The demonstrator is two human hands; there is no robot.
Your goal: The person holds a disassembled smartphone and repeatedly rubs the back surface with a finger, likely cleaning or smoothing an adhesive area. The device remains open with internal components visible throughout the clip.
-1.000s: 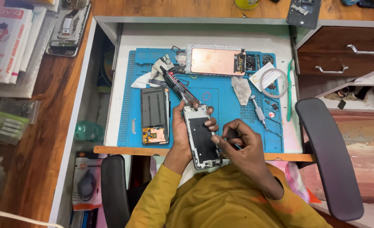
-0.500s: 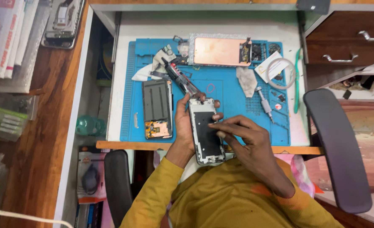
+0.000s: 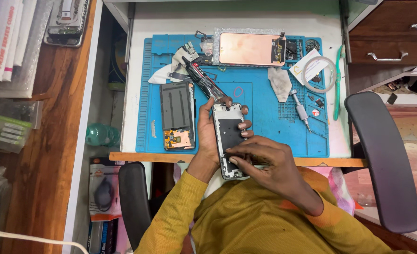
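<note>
- At far left I see a green bottle (image 3: pixel 102 134) lying in the gap beside the bench (image 3: pixel 132 108).
- On the blue mat (image 3: pixel 265 127), left part, a dark back cover (image 3: pixel 176 113) lies flat; a glue tube (image 3: pixel 202 80) lies slanted just above and to its right.
- The left hand (image 3: pixel 212 136) cradles the opened phone (image 3: pixel 230 136) from its left side, over the mat's near edge; its fingers (image 3: pixel 244 124) wrap round the top and right edge, grasping the phone.
- The right hand (image 3: pixel 267 162) rests on the phone's lower half, its fingers (image 3: pixel 239 153) pinched together against the frame; I cannot tell whether they grip a part.
- At the top centre lies a copper-coloured screen panel (image 3: pixel 248 49).
- Right of the phone lie a grey cloth (image 3: pixel 281 83) and a screwdriver (image 3: pixel 300 109).
- At the mat's right edge I see a white tape ring (image 3: pixel 319 74) and green tweezers (image 3: pixel 337 84).
</note>
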